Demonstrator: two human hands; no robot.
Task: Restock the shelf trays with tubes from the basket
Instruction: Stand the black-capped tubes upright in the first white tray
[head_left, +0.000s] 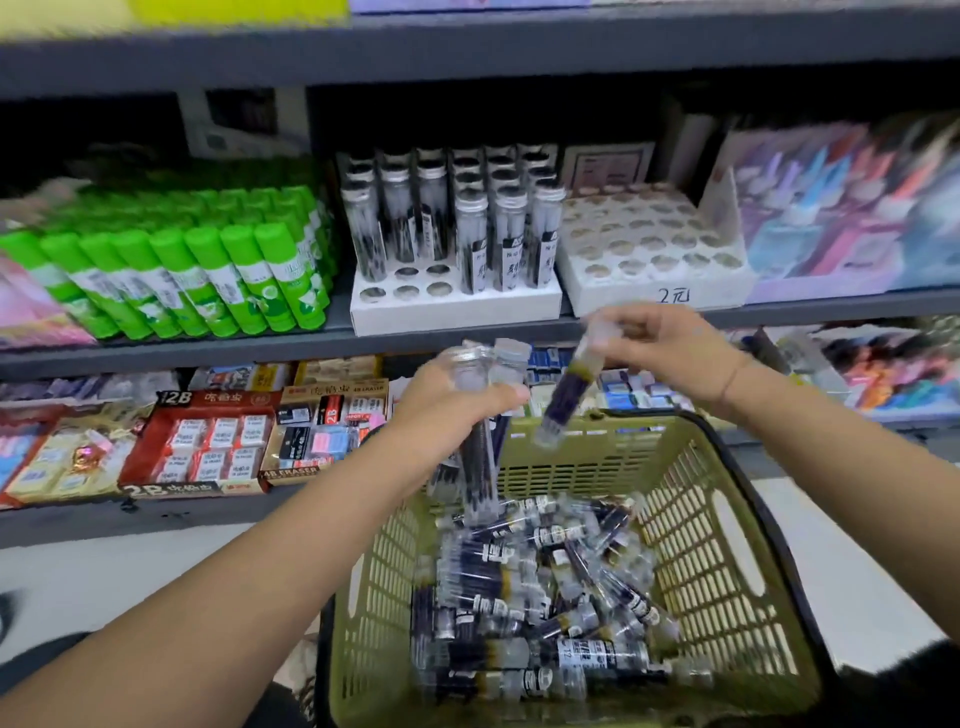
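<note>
An olive plastic basket (727, 499) sits low in front of me, with several clear tubes (540, 597) of dark refills piled inside. My left hand (452, 410) grips a bundle of tubes (483, 447) upright above the basket's far left corner. My right hand (670, 348) pinches a single tube (563, 395) by its cap end, the tube hanging tilted over the basket's far rim. On the shelf above stand two white trays: the left tray (457, 312) holds several upright tubes (472, 228) with empty holes at its front left, the right tray (654, 291) shows only empty holes.
Green glue sticks (197, 270) fill the shelf left of the trays. Colourful boxes (841, 208) stand to the right. Eraser boxes (208, 441) line the lower shelf behind my left arm. A dark shelf board (467, 52) runs overhead. Pale floor lies around the basket.
</note>
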